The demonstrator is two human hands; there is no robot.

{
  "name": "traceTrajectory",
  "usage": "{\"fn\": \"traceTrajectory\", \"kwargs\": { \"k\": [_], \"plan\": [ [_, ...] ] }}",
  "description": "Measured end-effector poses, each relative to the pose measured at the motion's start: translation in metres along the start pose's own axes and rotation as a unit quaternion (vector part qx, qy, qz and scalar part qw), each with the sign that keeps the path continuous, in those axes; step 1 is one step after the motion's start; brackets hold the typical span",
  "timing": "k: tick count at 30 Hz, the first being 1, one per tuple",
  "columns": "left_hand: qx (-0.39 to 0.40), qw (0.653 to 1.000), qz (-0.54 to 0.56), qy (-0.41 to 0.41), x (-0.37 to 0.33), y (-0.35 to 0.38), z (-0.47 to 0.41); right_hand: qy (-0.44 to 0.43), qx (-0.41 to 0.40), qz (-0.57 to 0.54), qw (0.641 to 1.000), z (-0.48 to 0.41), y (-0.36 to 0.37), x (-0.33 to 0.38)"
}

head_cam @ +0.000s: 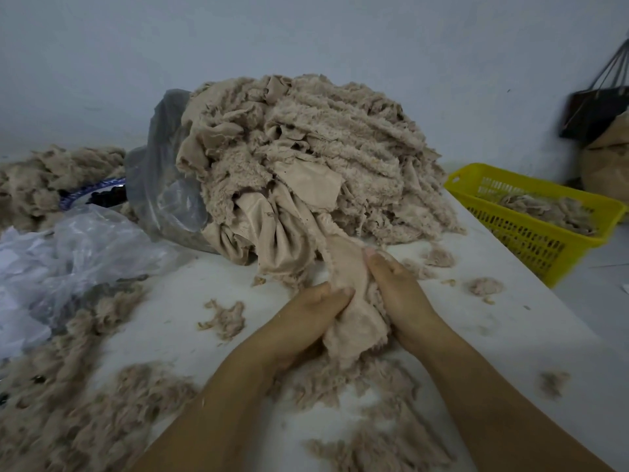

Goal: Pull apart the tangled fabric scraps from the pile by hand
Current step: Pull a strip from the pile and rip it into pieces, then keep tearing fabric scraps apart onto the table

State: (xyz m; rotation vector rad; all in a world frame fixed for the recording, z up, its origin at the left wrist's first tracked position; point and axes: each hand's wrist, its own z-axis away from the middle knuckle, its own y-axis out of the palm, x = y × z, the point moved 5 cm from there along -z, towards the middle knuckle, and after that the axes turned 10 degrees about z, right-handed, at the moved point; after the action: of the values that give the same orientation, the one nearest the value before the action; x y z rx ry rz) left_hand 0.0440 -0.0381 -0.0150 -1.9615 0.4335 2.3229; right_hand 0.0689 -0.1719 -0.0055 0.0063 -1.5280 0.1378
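Right of the pile, mostly bare tabletop gives passage up to the yellow basket; left, plastic bags block.

A small textile-sorting workshop: a plain white worktable against a bare pale wall carries a big pile of beige fleece offcuts spilling from a plastic bag. Loose fluff heaps along its left edge, and a yellow basket of scraps sits just beside its right edge.
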Motion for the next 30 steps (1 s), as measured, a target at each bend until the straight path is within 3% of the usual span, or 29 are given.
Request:
{"fn": "traceTrajectory", "kwargs": {
  "k": [3,6,11,15,17,19,22,25,30],
  "plan": [
    [-0.111,0.991,0.068,0.036,-0.006,-0.012,-0.007,-0.099,0.030,0.140,0.985,0.008,0.007,0.013],
    [-0.153,0.967,0.198,0.050,-0.010,-0.026,-0.011,-0.165,0.143,0.224,0.950,0.014,0.028,0.010],
    [-0.140,0.901,0.410,-0.035,-0.007,-0.033,-0.012,-0.164,0.238,0.247,0.925,0.020,0.038,0.007],
    [-0.140,0.876,0.462,-0.005,-0.013,-0.034,-0.012,-0.132,0.240,0.236,0.932,0.017,0.036,0.001],
    [-0.160,0.913,0.371,0.049,-0.018,-0.035,-0.012,-0.080,0.186,0.165,0.965,0.010,0.029,-0.002],
    [-0.187,0.966,0.131,0.122,-0.024,-0.031,-0.009,-0.040,0.146,0.062,0.986,0.006,0.024,-0.003],
    [-0.110,0.961,-0.147,0.207,-0.025,-0.008,-0.004,-0.043,0.104,0.034,0.993,0.005,0.024,0.000],
    [-0.022,0.946,-0.227,0.231,-0.019,0.001,-0.004,-0.026,0.056,0.023,0.998,0.000,0.020,-0.002],
    [0.030,0.947,-0.248,0.202,-0.014,0.005,-0.007,-0.005,-0.033,-0.001,0.999,-0.005,0.012,-0.003]
  ]
}}
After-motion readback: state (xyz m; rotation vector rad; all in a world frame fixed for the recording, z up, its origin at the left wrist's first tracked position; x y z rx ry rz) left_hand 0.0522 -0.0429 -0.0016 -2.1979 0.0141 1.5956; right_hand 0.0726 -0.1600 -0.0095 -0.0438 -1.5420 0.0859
